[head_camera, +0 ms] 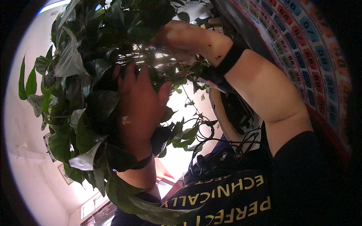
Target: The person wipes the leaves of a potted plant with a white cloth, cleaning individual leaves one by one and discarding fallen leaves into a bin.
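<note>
A large bundle of leafy green stems (96, 113) fills the left and upper part of the view. My left hand (138, 110) lies against the leaves, back towards the camera, with its fingers spread over the stems; whether it grips any of them is not plain. From the right, my right forearm, with a black band at the elbow side, reaches across the top. My right hand (167, 36) is mostly hidden among dark leaves and stems, so its fingers cannot be made out. Thin bare stems (135, 58) run between the two hands.
Black looped cables (240, 147) hang in front of my dark printed shirt (226, 197). A curved tan edge (222, 115) stands beside them. A printed sheet with coloured numbered squares (305, 56) spans the right side. A framed picture (65, 173) hangs on the pale wall at left.
</note>
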